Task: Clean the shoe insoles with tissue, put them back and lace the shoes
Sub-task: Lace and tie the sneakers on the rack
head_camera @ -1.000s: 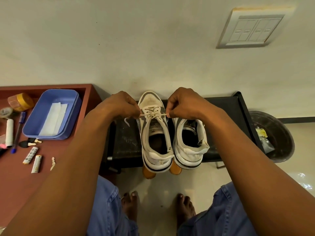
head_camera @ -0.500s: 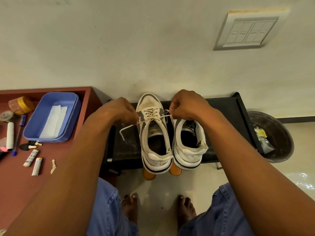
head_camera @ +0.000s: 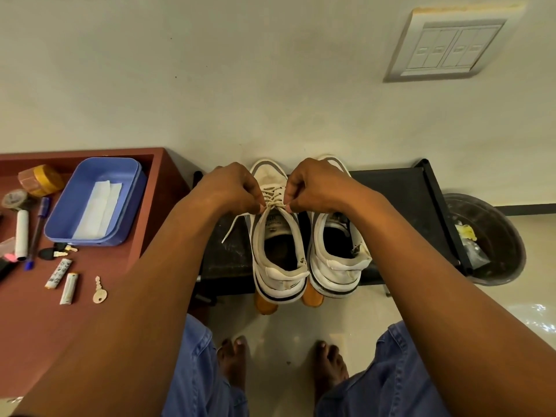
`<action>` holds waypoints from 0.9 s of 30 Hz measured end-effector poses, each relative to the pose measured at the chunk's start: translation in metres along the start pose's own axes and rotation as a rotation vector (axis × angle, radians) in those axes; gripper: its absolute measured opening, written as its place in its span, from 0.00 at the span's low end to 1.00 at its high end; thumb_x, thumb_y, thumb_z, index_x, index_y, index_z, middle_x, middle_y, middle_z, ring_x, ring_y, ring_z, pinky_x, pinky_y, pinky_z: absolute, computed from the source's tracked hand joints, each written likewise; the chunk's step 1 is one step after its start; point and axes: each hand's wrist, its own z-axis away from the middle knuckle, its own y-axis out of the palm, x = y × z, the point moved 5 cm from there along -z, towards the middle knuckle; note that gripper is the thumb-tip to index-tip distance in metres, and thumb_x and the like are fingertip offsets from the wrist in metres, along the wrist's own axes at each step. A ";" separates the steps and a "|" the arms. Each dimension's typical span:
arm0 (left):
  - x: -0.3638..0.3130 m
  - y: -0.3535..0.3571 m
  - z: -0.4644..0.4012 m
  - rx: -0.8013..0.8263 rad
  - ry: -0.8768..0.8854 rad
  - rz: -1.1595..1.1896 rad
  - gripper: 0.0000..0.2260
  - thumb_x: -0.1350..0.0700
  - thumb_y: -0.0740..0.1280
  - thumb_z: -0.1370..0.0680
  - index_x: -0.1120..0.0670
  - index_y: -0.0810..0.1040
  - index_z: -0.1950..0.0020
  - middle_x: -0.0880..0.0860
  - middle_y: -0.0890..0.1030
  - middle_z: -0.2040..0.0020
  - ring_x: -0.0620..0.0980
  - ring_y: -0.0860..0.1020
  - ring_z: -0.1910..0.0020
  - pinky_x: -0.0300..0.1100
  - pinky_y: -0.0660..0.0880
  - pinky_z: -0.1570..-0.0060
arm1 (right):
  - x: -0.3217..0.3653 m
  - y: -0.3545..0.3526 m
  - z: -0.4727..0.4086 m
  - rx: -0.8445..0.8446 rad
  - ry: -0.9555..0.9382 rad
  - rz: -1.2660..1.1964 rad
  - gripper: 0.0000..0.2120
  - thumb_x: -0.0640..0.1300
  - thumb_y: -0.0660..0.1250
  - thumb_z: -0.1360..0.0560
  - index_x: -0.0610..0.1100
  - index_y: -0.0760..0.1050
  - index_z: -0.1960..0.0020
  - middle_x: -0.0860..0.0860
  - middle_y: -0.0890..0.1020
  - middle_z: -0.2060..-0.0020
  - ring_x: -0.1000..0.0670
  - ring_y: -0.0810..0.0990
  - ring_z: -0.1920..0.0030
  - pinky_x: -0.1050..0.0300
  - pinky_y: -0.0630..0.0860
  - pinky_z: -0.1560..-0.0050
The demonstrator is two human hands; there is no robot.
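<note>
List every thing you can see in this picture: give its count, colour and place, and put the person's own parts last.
shoes: 2, white and grey, side by side on the black rack
lace: 1, cream, on the left-hand shoe, pinched by both hands
rack: 1, black, against the wall
tray: 1, blue, on the brown table, holding white tissue
table: 1, reddish brown, left
key: 1, pale, on table
bin: 1, dark, right of rack
switch plate: 1, white, on wall
left hand: 1, gripping lace
right hand: 1, gripping lace
</note>
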 end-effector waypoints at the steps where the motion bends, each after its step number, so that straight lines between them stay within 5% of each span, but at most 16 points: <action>1: 0.000 0.000 0.000 0.002 0.004 -0.009 0.04 0.53 0.80 0.28 0.45 0.87 0.58 0.45 0.86 0.58 0.45 0.82 0.54 0.47 0.81 0.47 | 0.000 0.000 0.000 0.003 -0.008 -0.011 0.07 0.39 0.78 0.30 0.49 0.86 0.56 0.56 0.86 0.62 0.56 0.83 0.58 0.58 0.80 0.55; 5: 0.000 0.000 0.000 0.017 0.004 -0.030 0.02 0.54 0.78 0.27 0.47 0.87 0.56 0.46 0.86 0.58 0.45 0.82 0.55 0.42 0.79 0.55 | 0.001 0.001 -0.001 0.003 -0.033 -0.034 0.08 0.39 0.78 0.31 0.50 0.86 0.55 0.56 0.86 0.61 0.58 0.83 0.59 0.63 0.75 0.59; 16: -0.001 0.006 -0.002 0.046 0.009 -0.011 0.03 0.54 0.77 0.26 0.48 0.85 0.54 0.48 0.85 0.54 0.48 0.83 0.52 0.50 0.82 0.44 | 0.002 0.003 -0.003 0.018 -0.036 -0.040 0.08 0.37 0.77 0.30 0.49 0.86 0.56 0.56 0.86 0.62 0.57 0.83 0.59 0.62 0.76 0.57; 21: 0.000 0.005 -0.003 0.067 0.025 0.000 0.03 0.54 0.76 0.25 0.47 0.84 0.56 0.50 0.85 0.54 0.50 0.84 0.53 0.51 0.83 0.45 | 0.004 0.003 -0.002 0.022 -0.046 -0.076 0.10 0.36 0.77 0.30 0.49 0.87 0.53 0.56 0.85 0.61 0.56 0.83 0.57 0.60 0.80 0.54; 27: -0.003 0.002 -0.002 0.069 0.040 0.056 0.03 0.58 0.73 0.23 0.50 0.83 0.55 0.52 0.85 0.53 0.51 0.85 0.54 0.48 0.83 0.50 | 0.007 0.001 -0.001 0.003 -0.049 -0.073 0.12 0.35 0.76 0.30 0.51 0.87 0.54 0.57 0.80 0.65 0.56 0.79 0.63 0.64 0.72 0.63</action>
